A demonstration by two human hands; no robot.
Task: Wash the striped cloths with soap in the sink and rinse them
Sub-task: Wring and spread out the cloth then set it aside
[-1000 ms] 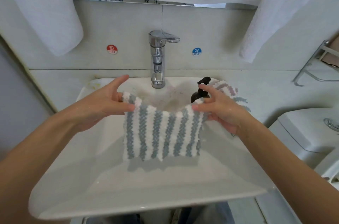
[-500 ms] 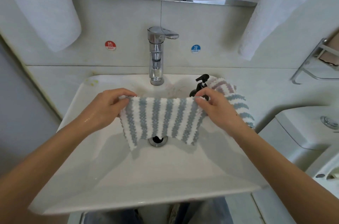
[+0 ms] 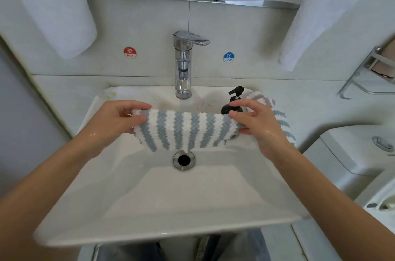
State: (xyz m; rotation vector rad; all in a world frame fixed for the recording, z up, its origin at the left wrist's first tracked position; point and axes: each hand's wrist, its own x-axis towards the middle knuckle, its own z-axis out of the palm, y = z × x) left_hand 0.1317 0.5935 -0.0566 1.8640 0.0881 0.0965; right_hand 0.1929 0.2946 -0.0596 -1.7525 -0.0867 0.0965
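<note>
Striped cloth (image 3: 183,130) (seemingly damp) between hands

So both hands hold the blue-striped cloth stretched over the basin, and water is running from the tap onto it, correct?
Not quite. The head view shows no water coming from the tap; its spout is dry above the cloth. The rest holds: the left hand and right hand hold the blue-striped cloth stretched over the basin.

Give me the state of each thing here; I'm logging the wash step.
Striped cloth: stretched between both hands over the basin.
Left hand: pinches its left edge.
Right hand: pinches its right edge.
Faucet: no water running.
Drain: open.
Soap bottle: upright.
Second striped cloth: lying on the sink's right rim.
</note>
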